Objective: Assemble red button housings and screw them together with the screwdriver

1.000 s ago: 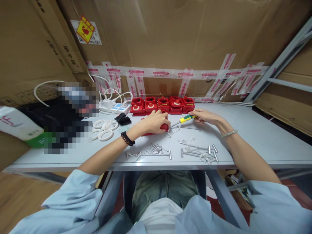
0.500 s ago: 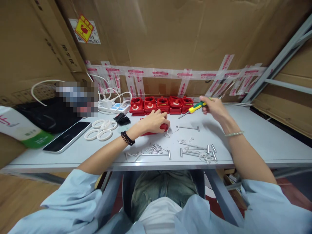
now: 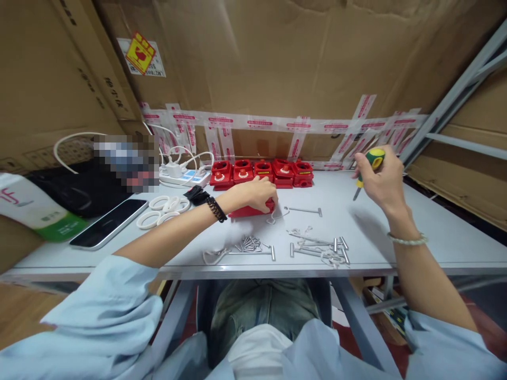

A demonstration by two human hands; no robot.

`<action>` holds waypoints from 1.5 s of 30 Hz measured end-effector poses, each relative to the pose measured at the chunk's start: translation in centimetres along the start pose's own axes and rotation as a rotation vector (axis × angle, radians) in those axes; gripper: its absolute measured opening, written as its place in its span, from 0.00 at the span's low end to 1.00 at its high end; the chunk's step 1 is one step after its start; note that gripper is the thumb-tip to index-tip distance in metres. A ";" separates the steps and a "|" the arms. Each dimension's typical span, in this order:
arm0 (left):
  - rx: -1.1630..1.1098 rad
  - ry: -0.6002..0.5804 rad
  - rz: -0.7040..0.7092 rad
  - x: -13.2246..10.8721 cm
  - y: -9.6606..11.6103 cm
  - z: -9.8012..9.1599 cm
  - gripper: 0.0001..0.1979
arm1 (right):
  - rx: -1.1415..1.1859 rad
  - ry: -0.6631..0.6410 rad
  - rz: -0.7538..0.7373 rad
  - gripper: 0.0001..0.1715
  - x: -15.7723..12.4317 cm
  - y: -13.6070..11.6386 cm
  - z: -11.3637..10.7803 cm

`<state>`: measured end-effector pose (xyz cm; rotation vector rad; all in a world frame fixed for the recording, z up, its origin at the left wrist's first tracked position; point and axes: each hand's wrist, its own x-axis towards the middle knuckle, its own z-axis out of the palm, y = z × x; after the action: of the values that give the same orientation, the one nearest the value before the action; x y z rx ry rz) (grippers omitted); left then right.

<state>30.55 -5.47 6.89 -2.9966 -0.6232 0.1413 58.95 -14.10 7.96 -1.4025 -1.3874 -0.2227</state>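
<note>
My left hand [image 3: 255, 194] is closed over a red plastic housing [image 3: 247, 211] that rests on the grey table [image 3: 435, 232]. My right hand [image 3: 382, 179] is raised over the table's right part, wrapped round a green and yellow screwdriver [image 3: 368, 164] whose tip points down. A row of several red housings [image 3: 261, 173] stands against the cardboard at the back. Near the front edge lie a heap of small screws [image 3: 249, 243] and several metal T-shaped pins with white cords [image 3: 317, 247]. One more pin [image 3: 304, 210] lies beside the held housing.
At the left lie a phone [image 3: 108, 224], white rings [image 3: 162, 209], a black clip [image 3: 197, 195], a power strip with white cables [image 3: 184, 177], a black bag [image 3: 75, 190] and a white and green package [image 3: 27, 208]. Taped cardboard boxes [image 3: 277, 79] wall the back. A metal shelf frame [image 3: 455, 100] stands at the right.
My right hand lifted the screwdriver away from the held housing and carried it up and to the right. My left hand stayed on the housing, its forearm swinging leftward.
</note>
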 end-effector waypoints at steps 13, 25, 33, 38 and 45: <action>0.062 0.186 0.320 10.1 6.3 -1.5 0.13 | 0.052 -0.007 0.072 0.15 0.1 1.6 -1.1; 0.015 0.122 0.319 11.2 6.2 0.2 0.12 | 0.051 -0.130 0.089 0.21 -0.4 1.5 -0.8; -0.042 0.240 0.269 9.9 5.9 -0.5 0.21 | -0.086 -0.312 0.048 0.17 -0.3 1.7 0.1; -0.112 0.299 0.189 5.0 3.7 -3.3 0.22 | -0.055 -0.505 -0.027 0.23 -0.4 1.2 0.6; -0.188 0.439 0.034 -4.8 -0.1 -1.8 0.17 | -0.026 -0.831 -0.105 0.34 -0.6 0.4 2.5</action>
<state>26.28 -7.43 9.03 -3.0554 -0.5594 -0.5886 57.77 -12.40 6.30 -1.5116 -2.1345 0.3200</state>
